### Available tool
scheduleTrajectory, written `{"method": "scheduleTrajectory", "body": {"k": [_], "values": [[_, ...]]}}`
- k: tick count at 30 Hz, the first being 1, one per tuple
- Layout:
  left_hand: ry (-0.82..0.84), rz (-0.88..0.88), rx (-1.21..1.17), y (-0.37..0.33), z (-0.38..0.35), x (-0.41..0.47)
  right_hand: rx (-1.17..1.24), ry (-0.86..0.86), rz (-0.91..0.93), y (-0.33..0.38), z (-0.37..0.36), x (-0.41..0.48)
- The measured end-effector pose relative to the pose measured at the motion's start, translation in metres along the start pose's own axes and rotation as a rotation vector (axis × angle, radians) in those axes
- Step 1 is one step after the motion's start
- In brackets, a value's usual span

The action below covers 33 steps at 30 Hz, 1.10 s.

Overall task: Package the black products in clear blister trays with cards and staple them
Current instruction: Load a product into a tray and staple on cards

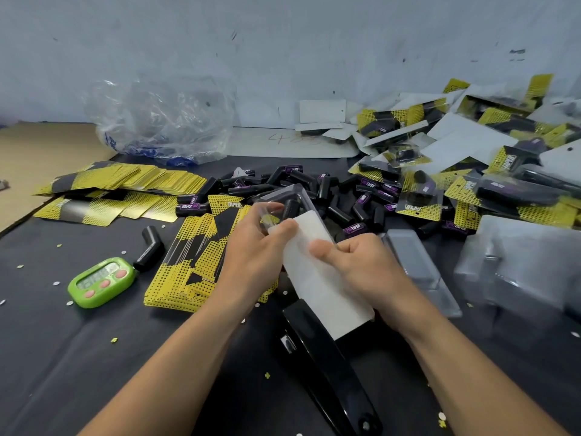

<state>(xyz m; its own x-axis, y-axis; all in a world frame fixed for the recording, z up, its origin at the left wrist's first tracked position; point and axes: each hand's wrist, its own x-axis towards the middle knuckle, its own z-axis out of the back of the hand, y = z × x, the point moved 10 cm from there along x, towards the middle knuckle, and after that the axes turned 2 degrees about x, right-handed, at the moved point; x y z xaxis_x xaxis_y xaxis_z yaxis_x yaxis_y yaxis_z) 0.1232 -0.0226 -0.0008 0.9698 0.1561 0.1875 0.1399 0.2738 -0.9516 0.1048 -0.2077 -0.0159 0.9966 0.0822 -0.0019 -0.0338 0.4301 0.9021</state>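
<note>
In the head view, both hands hold one pack [314, 278] between them, with the white back of its card [339, 309] turned up. The left hand [254, 247] grips the far end. Its thumb lies on the card and its fingers curl around the clear blister tray [283, 196], where a black product [290, 209] shows through. The right hand [364, 265] pinches the middle of the pack, with the thumb on top and the other fingers curled under the edge.

The long axis of the pack runs from far-left to near-right. Its near end lies over the head of the black stapler [327, 366], just below the right hand. I cannot tell whether the card edge sits inside the stapler's mouth. The stapler points almost the same way as the pack, and its handle comes toward the person between the two forearms. I judge that stapling is the step in hand, and that the right hand is the nearer one to the stapler.

Beyond the hands lies a heap of loose black products [314, 184]. Under the left wrist is a stack of yellow cards [195, 265]. To the right of the right hand lie empty clear trays [418, 265].
</note>
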Motion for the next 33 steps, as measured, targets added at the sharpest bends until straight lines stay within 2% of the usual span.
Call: {"method": "scheduleTrajectory", "body": {"k": [2, 4, 14, 23, 29, 31, 33], "values": [[-0.04, 0.014, -0.012, 0.002, 0.005, 0.001, 0.142, 0.12, -0.027, -0.002, -0.012, -0.003], [-0.042, 0.039, -0.059, 0.002, 0.005, 0.0, 0.257, 0.171, -0.049, -0.003, -0.014, -0.004], [0.107, -0.029, -0.286, -0.01, -0.007, 0.001, 0.357, 0.122, -0.071, -0.007, -0.009, -0.001], [0.008, -0.059, -0.261, -0.011, 0.0, -0.001, 0.28, 0.057, -0.07, -0.004, -0.004, -0.003], [-0.147, -0.016, -0.308, -0.001, 0.02, 0.002, 0.294, 0.338, -0.008, 0.006, -0.022, -0.015], [-0.16, -0.015, -0.324, -0.002, 0.021, 0.002, 0.32, 0.342, -0.013, 0.005, -0.022, -0.015], [-0.164, -0.019, -0.34, -0.003, 0.02, 0.002, 0.346, 0.275, -0.022, 0.003, -0.019, -0.012]]}}
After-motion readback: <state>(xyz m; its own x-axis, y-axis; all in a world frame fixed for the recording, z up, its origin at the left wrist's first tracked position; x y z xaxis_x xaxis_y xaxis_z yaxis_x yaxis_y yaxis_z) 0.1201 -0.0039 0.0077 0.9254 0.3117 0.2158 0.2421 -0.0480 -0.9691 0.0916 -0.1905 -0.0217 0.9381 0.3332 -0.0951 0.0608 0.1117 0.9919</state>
